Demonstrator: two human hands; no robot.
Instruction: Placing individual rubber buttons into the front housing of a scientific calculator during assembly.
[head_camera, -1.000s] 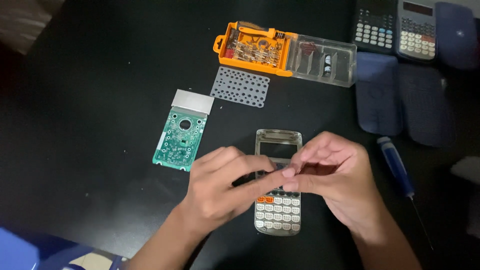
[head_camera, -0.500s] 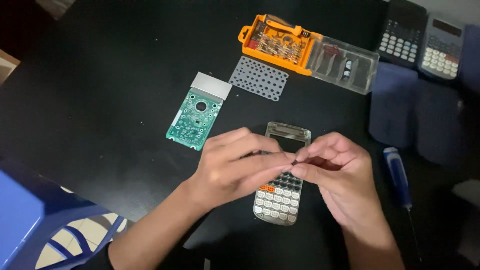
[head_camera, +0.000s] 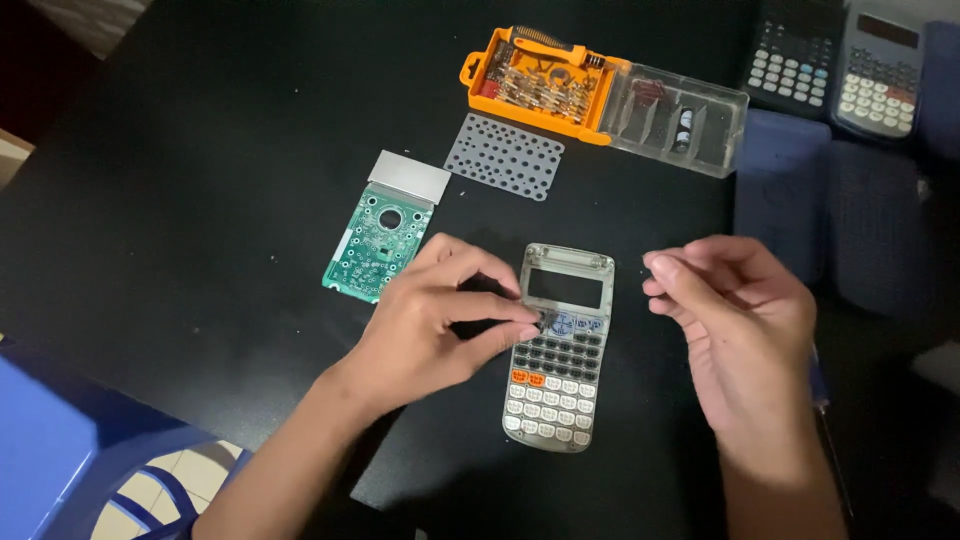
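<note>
— Resting its thumb and forefinger on the calculator front (head_camera: 558, 350), the left hand (head_camera: 440, 320) pinches lightly at the left edge, just under the clear display window. Whether anything small sits between those fingertips, I cannot tell.

— And the right hand (head_camera: 735, 320)?

— Raised just to the right of the calculator front, not touching it, fingertips drawn together as if nipping something tiny; nothing shows in them. The calculator front lies flat on the black bench (head_camera: 180, 180), keys up, between the two hands.

— What else is close by?

— Just beyond the left hand lies the green circuit board (head_camera: 378, 240) with its silver screen, then the grey key mat (head_camera: 505, 155). Farther out sits the orange bit case (head_camera: 560, 80), lid open. Two whole calculators (head_camera: 840, 60) lie beyond the right hand.

— How would you judge good handling here?

— I'd keep the left hand pressing gently so the shell stays flat, and work over the bench so any loose part drops where it can be found.
</note>
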